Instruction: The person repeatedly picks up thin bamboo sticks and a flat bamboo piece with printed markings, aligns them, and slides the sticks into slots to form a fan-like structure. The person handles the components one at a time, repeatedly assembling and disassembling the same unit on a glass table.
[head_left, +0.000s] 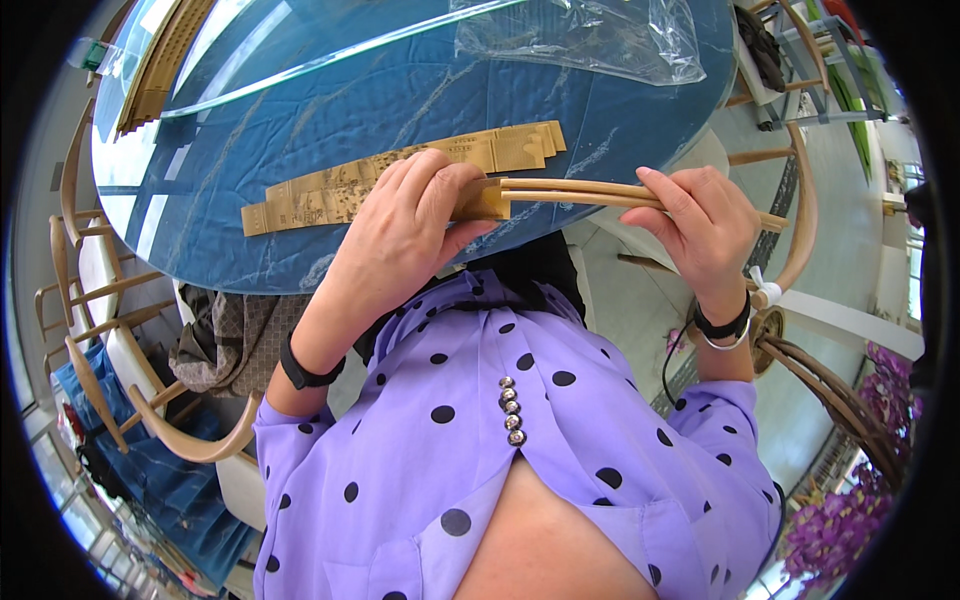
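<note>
My left hand (418,205) is closed around a gold paper chopstick sleeve (490,200) at the table's near edge. A pair of light wooden chopsticks (575,190) runs out of the sleeve's right end; how far they reach inside is hidden. My right hand (700,215) pinches the chopsticks nearer their other end, between thumb and fingers. Just beyond my left hand, flat gold sleeves (500,147) with dark print overlap on the blue tablecloth, partly covered by that hand.
A fanned stack of gold strips (165,65) lies at the far left of the round table (400,95). Crumpled clear plastic (610,40) rests at the back. Wooden chairs (205,440) stand on both sides, one with brown patterned cloth (245,345). Purple flowers (835,530) are at lower right.
</note>
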